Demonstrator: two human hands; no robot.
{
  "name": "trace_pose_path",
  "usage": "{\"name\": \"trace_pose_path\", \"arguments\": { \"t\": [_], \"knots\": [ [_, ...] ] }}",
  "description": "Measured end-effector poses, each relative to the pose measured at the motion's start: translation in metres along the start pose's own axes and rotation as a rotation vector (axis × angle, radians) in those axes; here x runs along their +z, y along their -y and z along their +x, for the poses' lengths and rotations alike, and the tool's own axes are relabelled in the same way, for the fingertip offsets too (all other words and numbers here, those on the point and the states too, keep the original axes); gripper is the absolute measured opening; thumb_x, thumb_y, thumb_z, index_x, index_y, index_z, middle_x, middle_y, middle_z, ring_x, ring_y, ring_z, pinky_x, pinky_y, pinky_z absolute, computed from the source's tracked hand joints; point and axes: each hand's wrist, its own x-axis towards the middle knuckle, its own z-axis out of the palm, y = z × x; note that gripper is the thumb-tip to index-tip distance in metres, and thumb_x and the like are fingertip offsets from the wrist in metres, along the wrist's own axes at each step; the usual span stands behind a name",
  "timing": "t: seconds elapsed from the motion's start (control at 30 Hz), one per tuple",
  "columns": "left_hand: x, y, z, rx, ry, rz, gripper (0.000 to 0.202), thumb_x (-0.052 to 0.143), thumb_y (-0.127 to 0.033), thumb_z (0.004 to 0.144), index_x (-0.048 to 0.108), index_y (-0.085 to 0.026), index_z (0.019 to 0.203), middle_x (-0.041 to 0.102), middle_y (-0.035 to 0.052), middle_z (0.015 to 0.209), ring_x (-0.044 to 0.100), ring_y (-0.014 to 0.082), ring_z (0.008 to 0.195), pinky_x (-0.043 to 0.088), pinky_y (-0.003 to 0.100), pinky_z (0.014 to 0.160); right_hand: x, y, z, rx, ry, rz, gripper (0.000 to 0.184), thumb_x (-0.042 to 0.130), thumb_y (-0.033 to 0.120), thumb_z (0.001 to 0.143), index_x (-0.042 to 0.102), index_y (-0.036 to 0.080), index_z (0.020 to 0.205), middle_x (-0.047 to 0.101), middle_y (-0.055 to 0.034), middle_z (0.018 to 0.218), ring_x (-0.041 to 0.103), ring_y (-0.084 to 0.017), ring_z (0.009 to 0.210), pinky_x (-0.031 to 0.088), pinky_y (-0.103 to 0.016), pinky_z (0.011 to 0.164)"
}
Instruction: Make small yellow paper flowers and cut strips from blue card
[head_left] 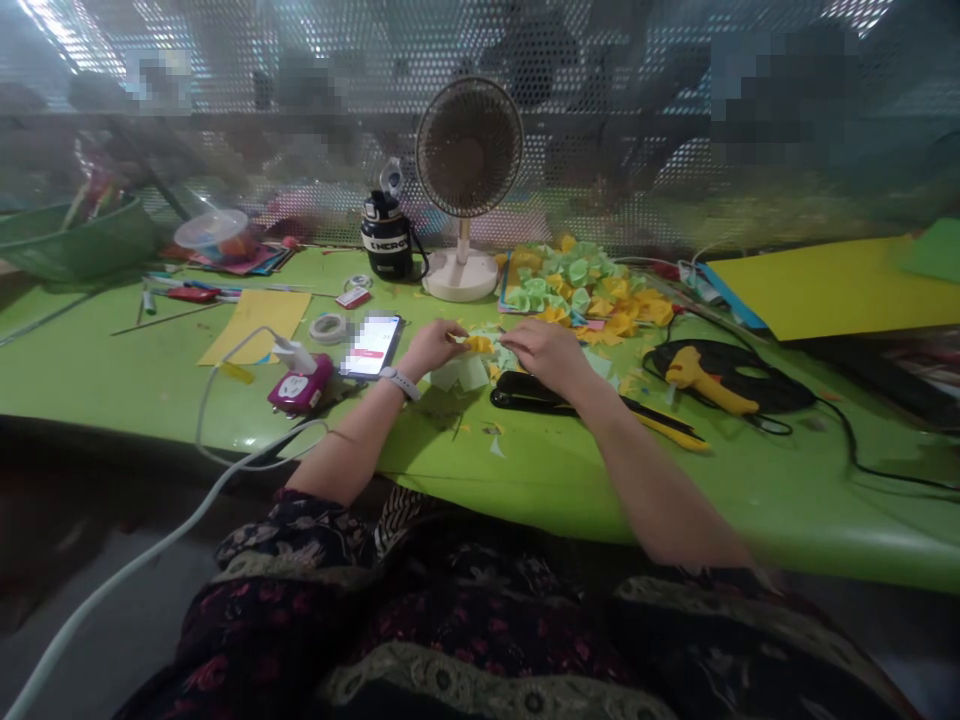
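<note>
My left hand (436, 347), a pale band on its wrist, pinches a small crumpled orange-yellow paper piece (480, 344) above the green table. Just to the right, my right hand (551, 352) has its fingertips closed close to that paper; what they hold, if anything, is too small to make out. Pale green paper squares (459, 374) lie beneath the hands, among small scraps. A long black hinged tool (529, 392) rests under my right wrist. Behind the hands is a heap of green and yellow paper flowers (581, 285).
A yellow glue gun (712, 380) lies on a black round piece at the right. Leftward are a phone (372, 346), a tape roll (328, 328) and a purple power adapter (301, 386) with a trailing white cable. A fan (461, 275) and black bottle (387, 240) stand behind.
</note>
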Motion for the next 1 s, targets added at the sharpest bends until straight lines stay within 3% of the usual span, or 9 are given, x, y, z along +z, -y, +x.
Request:
{"name": "trace_pose_path", "arguments": {
  "t": [0.17, 0.33, 0.57, 1.0],
  "knots": [
    [0.008, 0.009, 0.005, 0.006, -0.025, -0.018, 0.012, 0.074, -0.023, 0.072, 0.079, -0.017, 0.081, 0.073, 0.0049, 0.074, 0.063, 0.0165, 0.065, 0.048, 0.026, 0.065, -0.001, 0.016, 0.001, -0.077, 0.018, 0.100, 0.024, 0.055, 0.024, 0.098, 0.078, 0.020, 0.102, 0.074, -0.0107, 0.101, 0.065, -0.023, 0.093, 0.050, -0.036, 0.080],
    [0.003, 0.012, 0.008, 0.008, -0.062, -0.206, 0.014, 0.071, -0.025, 0.074, 0.077, -0.016, 0.082, 0.073, 0.0052, 0.073, 0.062, 0.0149, 0.063, 0.046, 0.023, 0.061, 0.021, 0.048, -0.001, -0.312, 0.198, 0.062, 0.018, 0.062, 0.017, 0.090, 0.079, 0.023, 0.089, 0.072, -0.0098, 0.114, 0.063, -0.024, 0.098, 0.050, -0.040, 0.084],
    [0.002, 0.009, 0.007, -0.014, -0.085, -0.307, 0.016, 0.071, -0.027, 0.075, 0.076, -0.014, 0.083, 0.075, 0.0079, 0.079, 0.063, 0.0149, 0.067, 0.048, 0.025, 0.065, 0.052, 0.058, -0.009, -0.308, 0.229, 0.068, 0.016, 0.067, 0.013, 0.083, 0.077, 0.024, 0.078, 0.072, -0.0109, 0.115, 0.060, -0.027, 0.105, 0.047, -0.045, 0.091],
    [0.001, 0.007, 0.005, 0.032, -0.101, -0.349, 0.020, 0.071, -0.030, 0.076, 0.075, -0.013, 0.085, 0.074, 0.0066, 0.078, 0.059, 0.0131, 0.063, 0.043, 0.024, 0.059, 0.034, 0.057, -0.004, -0.334, 0.314, 0.034, 0.012, 0.068, 0.018, 0.086, 0.075, 0.021, 0.077, 0.073, -0.0103, 0.100, 0.063, -0.024, 0.092, 0.049, -0.042, 0.084]
  ]
}}
